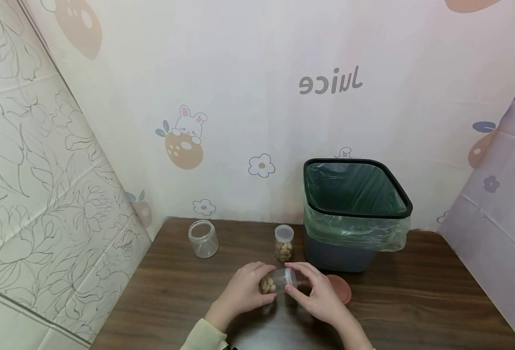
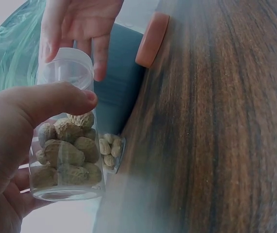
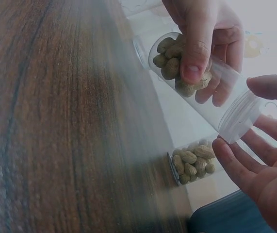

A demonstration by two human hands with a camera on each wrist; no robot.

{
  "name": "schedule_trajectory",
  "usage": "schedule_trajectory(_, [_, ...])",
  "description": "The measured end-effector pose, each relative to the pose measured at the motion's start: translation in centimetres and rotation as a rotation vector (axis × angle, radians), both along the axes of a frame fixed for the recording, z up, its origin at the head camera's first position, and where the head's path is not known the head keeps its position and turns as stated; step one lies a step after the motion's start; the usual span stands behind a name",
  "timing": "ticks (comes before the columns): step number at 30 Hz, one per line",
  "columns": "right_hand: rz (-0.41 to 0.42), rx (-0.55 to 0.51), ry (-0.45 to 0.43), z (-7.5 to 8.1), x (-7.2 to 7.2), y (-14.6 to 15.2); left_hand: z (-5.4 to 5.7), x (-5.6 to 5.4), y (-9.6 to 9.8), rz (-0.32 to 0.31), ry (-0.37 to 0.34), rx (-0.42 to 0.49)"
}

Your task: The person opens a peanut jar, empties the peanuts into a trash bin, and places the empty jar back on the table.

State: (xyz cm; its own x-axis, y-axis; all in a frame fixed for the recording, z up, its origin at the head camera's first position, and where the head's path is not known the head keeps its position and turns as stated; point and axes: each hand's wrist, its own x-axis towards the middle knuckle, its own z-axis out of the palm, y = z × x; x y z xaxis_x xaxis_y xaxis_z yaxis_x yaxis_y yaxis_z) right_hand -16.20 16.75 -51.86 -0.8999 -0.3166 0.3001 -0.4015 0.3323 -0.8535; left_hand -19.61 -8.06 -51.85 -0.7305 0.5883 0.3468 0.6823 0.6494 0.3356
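Observation:
A clear plastic jar [image 1: 278,280] lies tilted on its side between the two hands, just above the table, with peanuts [image 2: 65,150] gathered towards its base. My left hand [image 1: 244,290] grips the jar's body, thumb on one side and fingers on the other. At the opposite end, my right hand [image 1: 320,295] holds the translucent lid [image 3: 239,119] between thumb and fingertips. The lid sits over the jar's mouth. Behind the hands stands a second lidded jar of peanuts [image 1: 284,250], upright and touched by neither hand.
An open clear jar [image 1: 203,240] stands at the back left of the wooden table [image 1: 169,277]. A dark bin [image 1: 340,255] with a green liner bag [image 1: 353,228] is at the back right. A reddish-brown round lid [image 1: 341,288] lies beside the right hand.

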Motion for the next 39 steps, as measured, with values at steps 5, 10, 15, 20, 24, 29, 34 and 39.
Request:
schedule_trajectory(5, [-0.023,0.007,0.013,0.0,0.1,0.0,0.0,0.0,0.0,-0.005,0.013,0.0])
schedule_trajectory(10, [-0.079,0.024,-0.034,0.1,0.2,-0.2,0.1,0.1,0.1,-0.006,0.036,-0.001])
schedule_trajectory(15, [-0.189,0.051,-0.13,0.3,0.1,-0.8,0.1,0.0,0.1,0.014,0.099,0.0])
schedule_trajectory(20, [-0.245,0.043,-0.172,0.4,0.1,-1.2,0.1,-0.1,0.1,0.033,0.172,0.016])
schedule_trajectory(24, [-0.278,0.039,-0.191,0.6,0.1,-1.2,-0.2,-0.3,0.1,0.036,0.218,0.033])
schedule_trajectory(29, [-0.314,0.044,-0.214,0.8,0.0,-1.2,-0.1,-0.4,0.2,0.04,0.267,0.037])
schedule_trajectory(34, [-0.318,0.049,-0.23,0.7,0.0,-1.3,-0.1,-0.4,0.2,0.048,0.291,0.028])
schedule_trajectory(39, [-0.324,0.054,-0.244,0.6,0.2,-1.5,-0.2,-0.3,0.2,0.051,0.311,0.014])
